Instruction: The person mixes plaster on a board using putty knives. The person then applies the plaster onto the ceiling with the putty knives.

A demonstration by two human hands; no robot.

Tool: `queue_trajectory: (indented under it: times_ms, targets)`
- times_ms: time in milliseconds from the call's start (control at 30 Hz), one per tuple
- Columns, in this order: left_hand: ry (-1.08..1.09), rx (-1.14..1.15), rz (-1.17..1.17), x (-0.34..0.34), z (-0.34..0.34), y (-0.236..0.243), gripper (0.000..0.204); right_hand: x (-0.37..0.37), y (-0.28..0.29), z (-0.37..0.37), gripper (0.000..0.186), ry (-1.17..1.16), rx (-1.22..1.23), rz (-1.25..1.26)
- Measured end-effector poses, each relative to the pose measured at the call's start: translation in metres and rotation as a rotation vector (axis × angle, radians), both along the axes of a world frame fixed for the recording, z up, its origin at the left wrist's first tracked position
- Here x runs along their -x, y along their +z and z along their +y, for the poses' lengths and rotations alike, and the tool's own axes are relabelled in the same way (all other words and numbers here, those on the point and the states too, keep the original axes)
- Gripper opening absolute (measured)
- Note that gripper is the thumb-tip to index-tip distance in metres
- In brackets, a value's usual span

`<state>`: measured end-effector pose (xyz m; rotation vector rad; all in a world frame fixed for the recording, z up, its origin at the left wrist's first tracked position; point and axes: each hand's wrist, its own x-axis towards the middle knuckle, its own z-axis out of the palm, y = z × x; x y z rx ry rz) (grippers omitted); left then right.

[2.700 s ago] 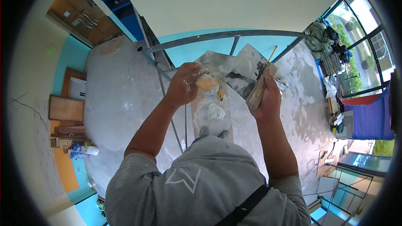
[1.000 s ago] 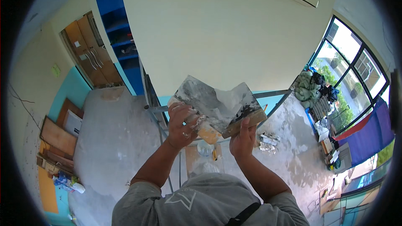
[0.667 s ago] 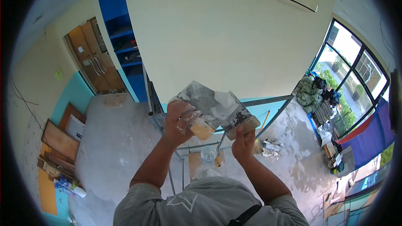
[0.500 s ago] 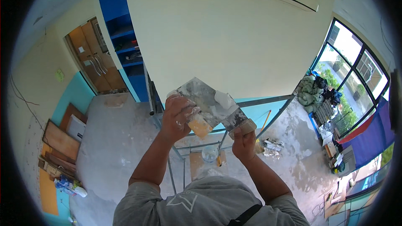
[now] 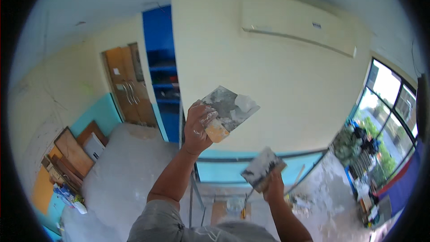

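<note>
My left hand (image 5: 197, 130) is raised and closed around a wide putty knife (image 5: 218, 101), its grey blade smeared with white. A lump of white putty (image 5: 245, 102) rests near the blade's far right corner. Lower and to the right, my right hand (image 5: 274, 191) grips a second putty knife (image 5: 261, 166), its square blade coated with white and dark streaks. The two blades are apart. White residue covers the fingers of my left hand.
Ahead stands a cream wall (image 5: 215, 62) with an air conditioner (image 5: 300, 24). A metal scaffold rail (image 5: 304, 153) crosses in front of me. Far below are a clear bucket (image 5: 235, 204) and a dusty floor (image 5: 121, 175). Boards (image 5: 74, 152) lean at left; bags (image 5: 347, 145) pile at right.
My right hand has drawn its putty knife away from the left blade, down and to the right. The view has tilted upward, showing more wall and ceiling.
</note>
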<state>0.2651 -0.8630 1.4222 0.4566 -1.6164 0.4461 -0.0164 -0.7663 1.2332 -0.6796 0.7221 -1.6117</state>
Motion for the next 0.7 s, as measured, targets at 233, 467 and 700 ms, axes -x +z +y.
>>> queue_trajectory:
  times_ms: [233,467,700]
  targets:
    - [0.347,0.048,0.452,-0.091,0.003,0.207,0.048,0.023,-0.022,0.005,0.045,-0.088,0.127,0.217]
    - [0.355,0.422,0.625,-0.177,0.013,0.394,0.079,0.014,0.01,0.018,0.048,-0.145,0.001,0.157]
    - [-0.103,0.298,0.414,-0.201,0.005,0.484,0.075,0.014,0.021,0.01,0.053,-0.162,0.053,0.227]
